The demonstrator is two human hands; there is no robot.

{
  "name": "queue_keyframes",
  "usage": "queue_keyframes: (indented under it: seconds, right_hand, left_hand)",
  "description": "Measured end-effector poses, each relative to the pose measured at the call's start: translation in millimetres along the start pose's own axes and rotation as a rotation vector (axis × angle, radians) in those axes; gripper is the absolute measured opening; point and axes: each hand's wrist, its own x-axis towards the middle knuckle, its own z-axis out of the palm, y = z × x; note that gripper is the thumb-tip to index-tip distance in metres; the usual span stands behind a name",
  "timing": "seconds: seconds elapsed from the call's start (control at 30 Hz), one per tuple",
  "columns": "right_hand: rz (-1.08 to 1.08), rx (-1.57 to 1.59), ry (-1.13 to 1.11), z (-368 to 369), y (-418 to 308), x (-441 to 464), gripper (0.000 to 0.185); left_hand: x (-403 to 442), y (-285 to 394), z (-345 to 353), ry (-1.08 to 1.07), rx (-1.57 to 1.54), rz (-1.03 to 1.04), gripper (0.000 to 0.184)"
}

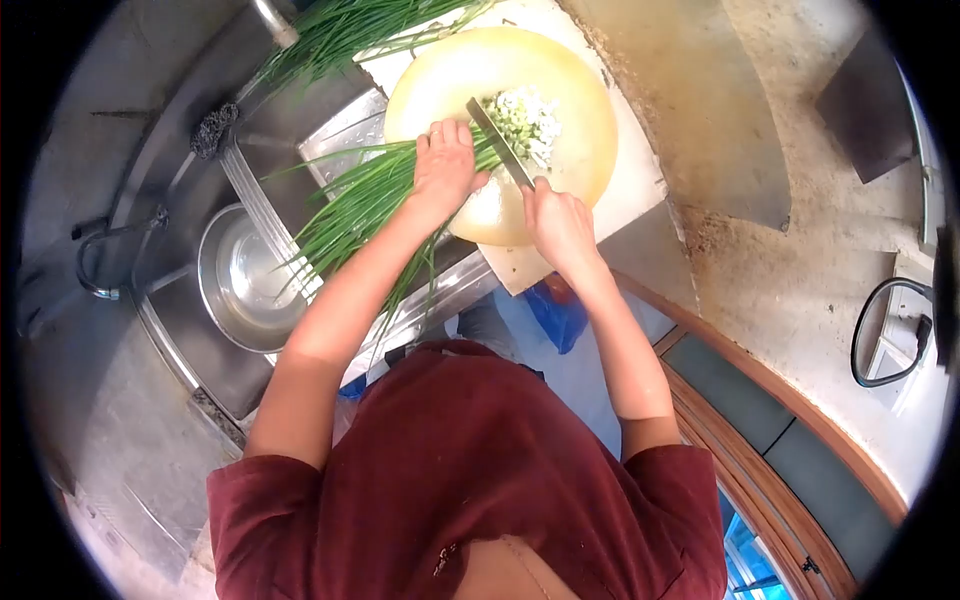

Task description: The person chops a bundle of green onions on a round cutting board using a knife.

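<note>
My left hand [447, 168] is closed over a bunch of green onions [365, 205] lying across a round yellowish cutting board [430, 85]. The long green leaves trail off the board to the left, under my left forearm. In my right hand [558, 222] is the handle of a knife [500, 142], its blade angled across the cut end of the bunch. Beyond the blade sits a small pile of chopped green onions [530, 122], white and pale green. My left fingers rest a little to the left of the blade.
A steel sink [270, 170] lies on the left, holding a metal bowl [250, 285]. More green onions [335, 35] lie behind the board. A steel scrubber [213, 130] is at the sink's far edge. A blue plastic bag [558, 318] hangs below the counter.
</note>
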Motion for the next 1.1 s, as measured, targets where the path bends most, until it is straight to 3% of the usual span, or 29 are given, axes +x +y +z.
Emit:
queue_keyframes:
  seconds: [0.03, 0.23, 0.37, 0.57, 0.7, 1.1]
  right_hand:
    - [0.031, -0.022, -0.061, -2, -3, -6, 0.029]
    - [-0.180, -0.058, 0.199, 49, 4, 47, 0.031]
    - [-0.105, -0.009, 0.137, 22, 6, 42, 0.029]
    - [0.000, -0.051, -0.018, 9, 0, -8, 0.019]
    - [-0.064, 0.003, 0.061, 47, 3, 33, 0.025]
    - [0.019, 0.113, 0.133, 7, 33, 27, 0.030]
  left_hand:
    - [-1, 0, 0, -0.011, 0.000, 0.002, 0.071]
    - [3, 3, 6, -0.086, 0.023, -0.034, 0.076]
    - [2, -1, 3, 0.002, 0.007, 0.009, 0.077]
    - [2, 3, 4, -0.029, 0.034, -0.052, 0.079]
    - [-1, 4, 4, -0.054, 0.047, -0.035, 0.073]
    - [29, 18, 8, 0.029, 0.009, 0.107, 0.056]
